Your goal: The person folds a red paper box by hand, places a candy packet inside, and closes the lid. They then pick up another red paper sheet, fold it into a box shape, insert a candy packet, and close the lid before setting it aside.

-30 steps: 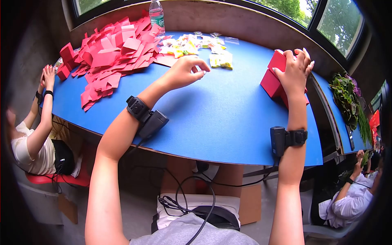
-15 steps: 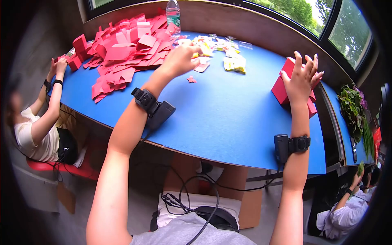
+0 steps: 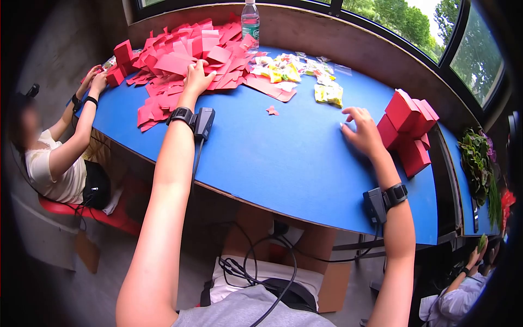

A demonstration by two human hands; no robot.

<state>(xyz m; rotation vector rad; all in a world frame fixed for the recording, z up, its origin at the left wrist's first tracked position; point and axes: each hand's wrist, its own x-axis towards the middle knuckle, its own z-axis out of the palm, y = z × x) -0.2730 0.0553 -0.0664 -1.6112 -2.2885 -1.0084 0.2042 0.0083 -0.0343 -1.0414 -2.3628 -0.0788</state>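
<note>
My left hand [image 3: 199, 80] is at the front of a large pile of flat red paper boxes [image 3: 218, 54]. Its fingers are bent onto the edge of one flat red box [image 3: 175, 64], with the thumb pointing right. My right hand [image 3: 364, 132] hovers over the blue table, bare of any object, its fingers loosely curved and apart. Just right of it, several folded red boxes [image 3: 402, 111] stand stacked together. A small red paper scrap [image 3: 272, 110] lies between my hands.
Small yellow and white packets [image 3: 280, 70] lie at the back of the blue table [image 3: 283, 158], with one yellow packet [image 3: 328, 95] nearer. A water bottle [image 3: 250, 24] stands behind. On the left a person [image 3: 60, 158] handles red boxes. Plants [image 3: 475, 158] lie on another table.
My left hand has moved left from the packets to the red pile. My right hand has come off the stacked red boxes and shifted left and down. The view has turned slightly.
</note>
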